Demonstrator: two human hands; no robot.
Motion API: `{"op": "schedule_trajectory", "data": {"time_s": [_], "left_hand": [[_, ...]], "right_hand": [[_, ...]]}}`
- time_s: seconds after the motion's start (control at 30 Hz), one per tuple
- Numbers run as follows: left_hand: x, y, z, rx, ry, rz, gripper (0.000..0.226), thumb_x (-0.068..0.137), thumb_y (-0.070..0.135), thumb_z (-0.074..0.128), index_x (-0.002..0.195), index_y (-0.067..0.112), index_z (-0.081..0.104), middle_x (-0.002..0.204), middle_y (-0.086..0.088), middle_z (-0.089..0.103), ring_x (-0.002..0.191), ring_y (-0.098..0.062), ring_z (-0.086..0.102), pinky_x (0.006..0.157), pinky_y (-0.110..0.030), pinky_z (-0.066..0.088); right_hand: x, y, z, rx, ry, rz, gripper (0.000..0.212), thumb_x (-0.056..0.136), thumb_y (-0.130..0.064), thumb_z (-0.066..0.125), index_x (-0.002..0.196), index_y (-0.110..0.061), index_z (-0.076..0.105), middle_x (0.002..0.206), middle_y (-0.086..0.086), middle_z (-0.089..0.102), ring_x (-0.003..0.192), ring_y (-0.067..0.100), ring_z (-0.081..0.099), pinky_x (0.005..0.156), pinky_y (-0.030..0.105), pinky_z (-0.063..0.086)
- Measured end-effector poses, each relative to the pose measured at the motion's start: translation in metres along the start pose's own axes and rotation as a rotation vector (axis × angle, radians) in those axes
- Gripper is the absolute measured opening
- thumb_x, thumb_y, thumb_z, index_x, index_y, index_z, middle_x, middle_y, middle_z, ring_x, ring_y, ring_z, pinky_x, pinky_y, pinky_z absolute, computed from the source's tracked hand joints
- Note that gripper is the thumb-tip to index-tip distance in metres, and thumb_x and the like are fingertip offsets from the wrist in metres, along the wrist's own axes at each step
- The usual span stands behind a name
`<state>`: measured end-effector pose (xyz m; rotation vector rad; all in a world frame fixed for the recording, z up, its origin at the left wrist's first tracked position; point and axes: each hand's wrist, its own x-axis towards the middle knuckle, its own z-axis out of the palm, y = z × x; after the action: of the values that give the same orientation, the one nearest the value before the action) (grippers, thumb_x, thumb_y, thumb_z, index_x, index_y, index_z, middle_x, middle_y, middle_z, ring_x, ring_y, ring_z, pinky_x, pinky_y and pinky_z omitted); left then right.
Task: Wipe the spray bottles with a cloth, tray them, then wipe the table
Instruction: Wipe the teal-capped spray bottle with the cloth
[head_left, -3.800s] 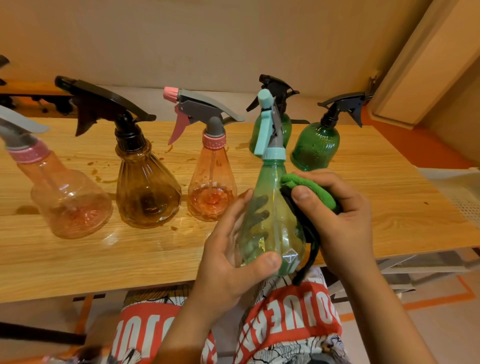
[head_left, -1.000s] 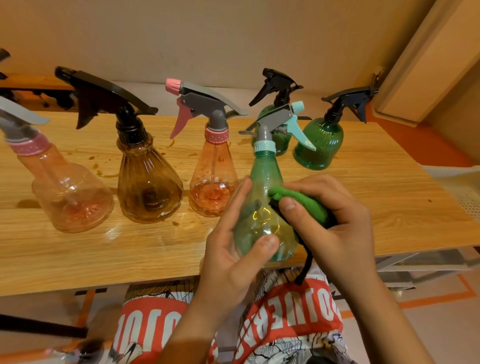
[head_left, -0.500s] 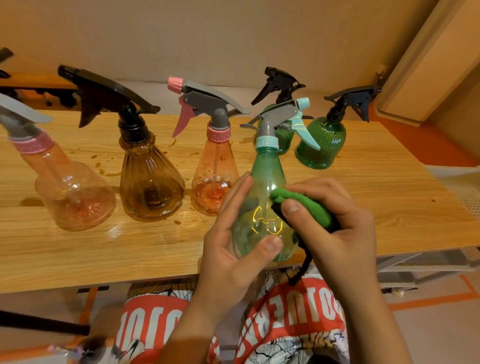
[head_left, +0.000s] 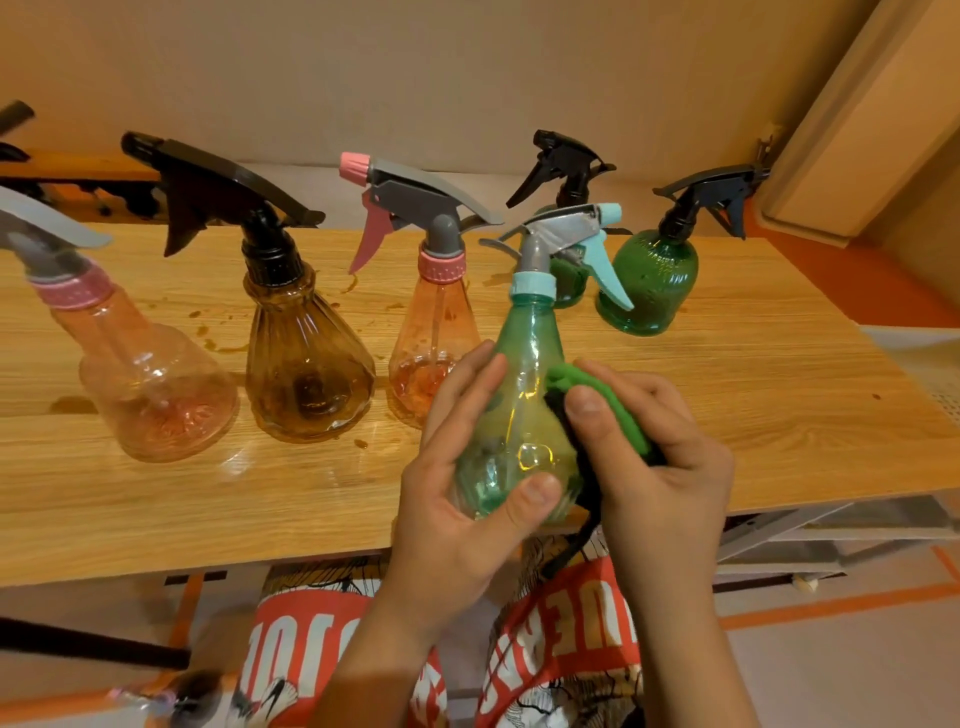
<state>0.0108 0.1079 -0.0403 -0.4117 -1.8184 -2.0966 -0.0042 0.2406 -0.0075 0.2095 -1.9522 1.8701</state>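
Thin green plastic, the bottle (head_left: 524, 415) looks light, slick and squeezable at the surface's (head_left: 208, 499) near edge, best gripped round its belly, where the left hand (head_left: 467, 514) curls its fingers (head_left: 467, 384), while the right hand (head_left: 660, 478) pinches the cloth (head_left: 602, 400) against its side.

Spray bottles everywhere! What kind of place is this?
Probably a plain indoor room set up as a work spot, maybe at home; I can't be sure. A wooden table stands by a bare beige wall, with orange lines on the floor.
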Motion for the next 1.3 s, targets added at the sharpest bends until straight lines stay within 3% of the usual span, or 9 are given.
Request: {"op": "schedule_trajectory", "data": {"time_s": [0.13,0.27,0.33,0.5,0.63,0.73,0.9,1.1,1.3], "left_hand": [[-0.002,-0.001,0.004,-0.050,-0.025,-0.018,0.066,0.092,0.033,0.072,0.151,0.018,0.046,0.163,-0.004,0.036,0.151,-0.012,0.035,0.113,-0.022,0.041],[-0.004,-0.005,-0.003,-0.300,-0.047,-0.094,0.060,0.090,0.018,0.055,0.150,0.029,0.052,0.165,-0.002,0.036,0.155,-0.025,0.028,0.124,-0.056,0.026],[-0.005,-0.007,-0.005,-0.322,-0.036,-0.123,0.064,0.090,0.015,0.058,0.152,0.027,0.049,0.163,-0.003,0.040,0.153,-0.030,0.031,0.123,-0.063,0.022],[-0.006,-0.007,-0.004,-0.293,-0.020,-0.160,0.070,0.090,0.017,0.062,0.156,0.023,0.039,0.160,-0.002,0.045,0.150,-0.029,0.039,0.121,-0.064,0.023],[-0.005,-0.008,-0.005,-0.265,0.022,-0.168,0.067,0.090,0.020,0.063,0.154,0.029,0.044,0.158,-0.004,0.048,0.148,-0.031,0.041,0.120,-0.066,0.025],[-0.004,-0.006,-0.006,-0.279,0.028,-0.173,0.067,0.089,0.018,0.065,0.153,0.030,0.046,0.156,-0.005,0.051,0.145,-0.031,0.045,0.119,-0.061,0.030],[-0.003,-0.003,-0.002,-0.267,-0.015,-0.153,0.071,0.087,0.012,0.066,0.153,0.024,0.042,0.151,0.001,0.057,0.141,-0.023,0.052,0.111,-0.034,0.044],[-0.002,0.001,-0.002,-0.271,0.008,-0.173,0.075,0.088,0.037,0.079,0.154,0.032,0.043,0.153,0.000,0.054,0.144,-0.026,0.049,0.117,-0.044,0.040],[-0.003,0.004,0.008,-0.249,-0.037,-0.184,0.077,0.091,0.041,0.074,0.156,0.026,0.037,0.156,0.006,0.051,0.143,-0.019,0.049,0.109,-0.026,0.044]], "right_hand": [[0.000,0.002,0.003,0.030,0.122,0.069,0.024,0.086,-0.026,0.074,0.109,-0.021,0.078,0.099,-0.001,0.073,0.098,0.012,0.069,0.083,0.027,0.055],[-0.001,0.001,0.003,0.009,0.132,0.037,0.027,0.089,-0.026,0.074,0.115,-0.020,0.076,0.098,-0.003,0.070,0.096,0.011,0.067,0.083,0.030,0.055],[0.000,0.001,0.003,0.014,0.125,0.048,0.028,0.089,-0.025,0.073,0.116,-0.021,0.076,0.100,-0.006,0.072,0.099,0.012,0.068,0.085,0.031,0.055],[-0.003,0.001,0.005,0.010,0.112,0.017,0.028,0.089,-0.023,0.073,0.117,-0.017,0.075,0.108,-0.011,0.074,0.108,0.012,0.069,0.088,0.023,0.053],[-0.004,0.005,0.006,-0.039,0.063,-0.023,0.031,0.092,-0.022,0.070,0.123,-0.017,0.072,0.117,-0.010,0.072,0.116,0.015,0.066,0.096,0.025,0.052],[-0.006,0.007,0.008,-0.054,0.056,-0.067,0.033,0.093,-0.019,0.068,0.125,-0.014,0.070,0.124,-0.005,0.071,0.122,0.014,0.064,0.100,0.026,0.051],[-0.004,0.007,0.006,0.026,0.133,-0.019,0.028,0.093,-0.020,0.069,0.120,-0.018,0.073,0.117,-0.006,0.073,0.115,0.013,0.067,0.093,0.024,0.052],[-0.013,0.002,0.003,-0.037,0.061,-0.143,0.028,0.092,-0.017,0.072,0.120,-0.019,0.070,0.104,-0.002,0.069,0.099,0.012,0.066,0.081,0.023,0.053],[-0.004,0.005,-0.006,-0.012,0.127,-0.038,0.025,0.089,-0.021,0.072,0.114,-0.024,0.075,0.103,-0.006,0.071,0.102,0.015,0.068,0.086,0.037,0.057]]}}
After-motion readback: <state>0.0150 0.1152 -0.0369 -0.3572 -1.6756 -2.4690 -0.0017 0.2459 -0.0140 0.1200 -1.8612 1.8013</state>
